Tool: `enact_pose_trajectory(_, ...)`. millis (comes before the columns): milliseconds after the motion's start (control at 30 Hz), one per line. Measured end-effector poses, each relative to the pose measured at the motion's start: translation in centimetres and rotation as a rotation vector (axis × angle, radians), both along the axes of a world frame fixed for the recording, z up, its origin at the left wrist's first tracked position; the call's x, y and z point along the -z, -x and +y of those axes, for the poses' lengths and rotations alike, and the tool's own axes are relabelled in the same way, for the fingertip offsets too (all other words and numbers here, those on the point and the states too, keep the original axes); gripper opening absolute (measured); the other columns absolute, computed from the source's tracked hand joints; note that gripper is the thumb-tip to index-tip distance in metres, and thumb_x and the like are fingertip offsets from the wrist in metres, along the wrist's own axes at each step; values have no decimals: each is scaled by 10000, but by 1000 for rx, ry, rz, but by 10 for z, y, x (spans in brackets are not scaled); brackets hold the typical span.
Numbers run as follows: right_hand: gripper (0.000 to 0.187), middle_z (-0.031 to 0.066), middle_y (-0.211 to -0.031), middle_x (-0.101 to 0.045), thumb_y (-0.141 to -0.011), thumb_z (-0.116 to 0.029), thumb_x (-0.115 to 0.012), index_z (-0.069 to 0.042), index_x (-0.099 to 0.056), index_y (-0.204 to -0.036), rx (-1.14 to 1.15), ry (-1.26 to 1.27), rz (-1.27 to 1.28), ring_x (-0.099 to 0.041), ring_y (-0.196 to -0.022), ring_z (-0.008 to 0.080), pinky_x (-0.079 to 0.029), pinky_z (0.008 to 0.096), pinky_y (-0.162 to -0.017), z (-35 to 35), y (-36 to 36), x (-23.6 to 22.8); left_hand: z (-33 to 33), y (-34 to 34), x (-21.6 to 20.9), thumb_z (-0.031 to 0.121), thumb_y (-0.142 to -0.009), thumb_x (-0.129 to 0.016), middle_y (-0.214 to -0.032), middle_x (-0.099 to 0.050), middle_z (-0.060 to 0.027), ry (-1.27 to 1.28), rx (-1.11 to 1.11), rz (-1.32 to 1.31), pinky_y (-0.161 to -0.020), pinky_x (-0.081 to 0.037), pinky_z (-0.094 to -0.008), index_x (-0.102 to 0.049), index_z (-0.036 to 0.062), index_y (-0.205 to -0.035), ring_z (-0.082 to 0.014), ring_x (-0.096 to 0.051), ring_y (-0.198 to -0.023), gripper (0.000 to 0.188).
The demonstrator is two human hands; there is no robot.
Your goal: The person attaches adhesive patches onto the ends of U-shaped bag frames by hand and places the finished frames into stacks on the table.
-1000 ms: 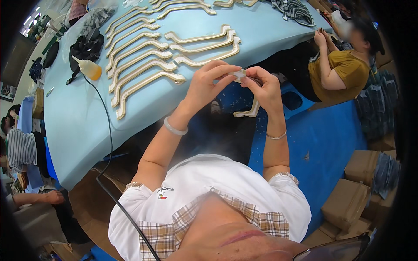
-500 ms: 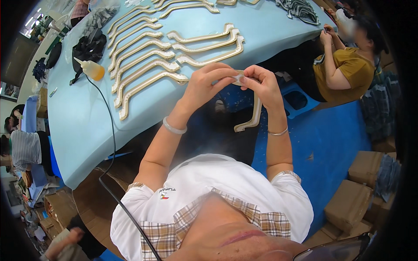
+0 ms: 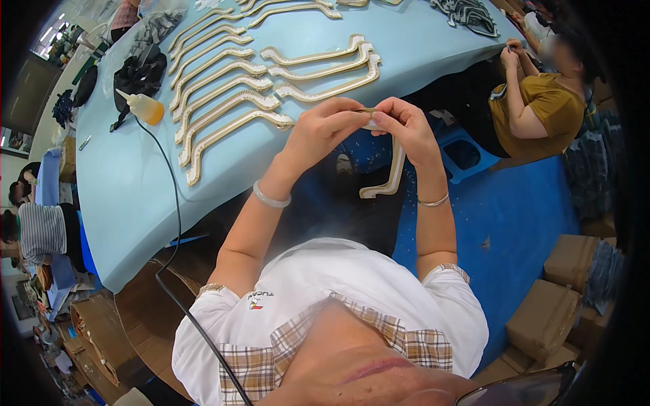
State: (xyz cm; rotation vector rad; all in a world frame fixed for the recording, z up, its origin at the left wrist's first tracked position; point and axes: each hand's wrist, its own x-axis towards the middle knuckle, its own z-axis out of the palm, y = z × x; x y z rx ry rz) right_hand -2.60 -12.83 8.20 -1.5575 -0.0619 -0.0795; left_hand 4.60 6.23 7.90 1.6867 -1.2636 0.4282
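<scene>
Between my two hands, just off the table's front edge, is a bent beige strip with a white layer along it (image 3: pixel 394 172). Its long end hangs below my right hand and ends in a short hooked foot. My left hand (image 3: pixel 330 128) pinches the upper end between thumb and fingers. My right hand (image 3: pixel 405 130) grips the same end close beside it, thumb on top. The fingers hide most of the part between them. Similar bent strips (image 3: pixel 233 127) lie in a row on the table to the left of my hands, and several more (image 3: pixel 332 88) lie just beyond them.
The light blue table (image 3: pixel 128 210) carries a glue bottle (image 3: pixel 143 108) with amber liquid and a dark bag (image 3: pixel 139 71). A black cable (image 3: pixel 177 230) runs over its edge toward me. At right, a co-worker (image 3: pixel 542 101) sits by a blue stool (image 3: pixel 464 155); cardboard boxes (image 3: pixel 545 321) stand lower right.
My fingers have shifted slightly on the strip's upper end, and its hanging foot has swung a little to the left and up. Both hands keep their hold.
</scene>
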Motion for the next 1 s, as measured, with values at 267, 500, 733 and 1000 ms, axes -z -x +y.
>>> enact_pose_trajectory(267, 113, 28, -809, -606, -900, -106, -622, 4, -594, -906, 55, 57, -45, -569, -733, 75, -480, 204, -692, 4, 1, -1, -8, 10, 1, 95, -893, -622, -848, -662, -75, 296, 138, 718, -638, -530, -244, -614, -16, -994, -117, -641, -748, 151)
enact_pose_trajectory(500, 95, 29, -816, -608, -904, -82, -608, 12, -597, -909, 100, 166, -79, -573, -747, 79, -467, 198, -698, 9, 3, -2, -9, 6, 2, 141, -923, -601, -791, -650, -61, 180, 185, 984, -639, -513, -213, -598, -6, -979, -83, -615, -684, 157)
enact_pose_trajectory(733, 132, 6, -799, -615, -864, -110, -653, 7, -615, -910, 112, 74, -79, -557, -738, 45, -452, 188, -660, 10, 1, -1, -8, 5, 2, 106, -888, -644, -833, -650, -55, 165, 208, 983, -658, -508, -205, -585, -5, -975, -85, -619, -737, 153)
enact_pose_trajectory(1000, 113, 31, -813, -608, -894, -85, -624, 22, -598, -917, 96, 117, -66, -565, -756, 72, -470, 200, -700, 11, 0, -5, -5, 5, 0, 76, -874, -644, -901, -644, -55, 89, 184, 951, -738, -502, -237, -580, 7, -985, -101, -606, -805, 144)
